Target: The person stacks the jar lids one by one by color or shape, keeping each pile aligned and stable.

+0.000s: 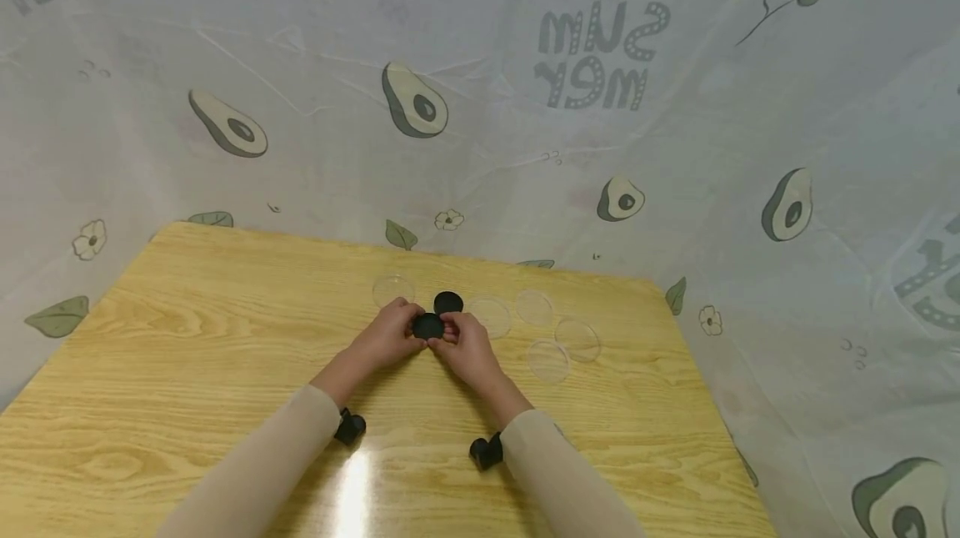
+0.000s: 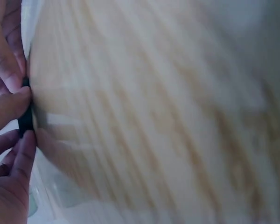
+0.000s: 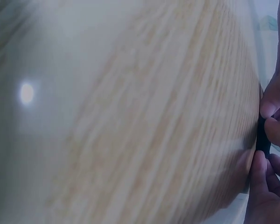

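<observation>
Both hands meet at one round black disc (image 1: pixel 428 326) just above the middle of the wooden table. My left hand (image 1: pixel 387 336) pinches its left side, and my right hand (image 1: pixel 468 348) grips the right side, thumbs at the near edge. Seen edge-on in the left wrist view, the black disc (image 2: pixel 25 119) is a dark band between fingertips of both hands. The right wrist view likewise has the disc (image 3: pixel 262 135) between fingertips, close over the wood. Behind it lies a second black disc (image 1: pixel 448 302), partly covered by the held one and the right hand.
Several clear round discs lie on the table (image 1: pixel 225 338): one clear disc (image 1: pixel 393 290) beyond the left hand, the others right of the right hand, such as this clear disc (image 1: pixel 549 361). A printed sheet (image 1: pixel 495 179) hangs behind the table's far edge.
</observation>
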### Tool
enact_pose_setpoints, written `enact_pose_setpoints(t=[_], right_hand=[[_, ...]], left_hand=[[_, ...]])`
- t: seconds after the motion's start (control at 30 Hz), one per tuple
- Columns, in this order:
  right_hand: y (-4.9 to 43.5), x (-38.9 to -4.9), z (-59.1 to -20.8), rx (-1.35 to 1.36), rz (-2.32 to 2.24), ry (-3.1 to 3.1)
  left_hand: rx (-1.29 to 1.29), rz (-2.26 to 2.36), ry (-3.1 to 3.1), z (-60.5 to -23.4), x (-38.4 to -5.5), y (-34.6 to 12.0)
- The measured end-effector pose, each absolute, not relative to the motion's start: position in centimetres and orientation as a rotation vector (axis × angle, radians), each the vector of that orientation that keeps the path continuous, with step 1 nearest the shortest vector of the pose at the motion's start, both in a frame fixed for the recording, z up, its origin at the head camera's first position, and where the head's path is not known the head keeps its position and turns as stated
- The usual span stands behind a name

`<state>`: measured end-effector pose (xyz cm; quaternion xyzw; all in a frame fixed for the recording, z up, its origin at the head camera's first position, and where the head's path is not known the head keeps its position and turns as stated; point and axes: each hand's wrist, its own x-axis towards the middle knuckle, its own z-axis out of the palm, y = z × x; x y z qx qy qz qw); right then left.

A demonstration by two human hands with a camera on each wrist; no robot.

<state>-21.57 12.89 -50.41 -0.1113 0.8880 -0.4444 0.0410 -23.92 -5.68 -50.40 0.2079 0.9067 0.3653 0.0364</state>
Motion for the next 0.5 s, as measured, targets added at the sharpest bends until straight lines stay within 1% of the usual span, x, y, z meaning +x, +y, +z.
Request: enact_pose_setpoints(t=[0.27,0.5], right_hand=[[12.6,-21.1,-50.5,-0.407,-1.353,2.675],[11.9,-20.7,-49.9,-0.476,-1.330,2.666]], left_hand=[[0.598,1.035,2.806,-50.0,-23.1,-6.2],[0.647,1.018,2.833,-49.3,-22.1,-7.6]])
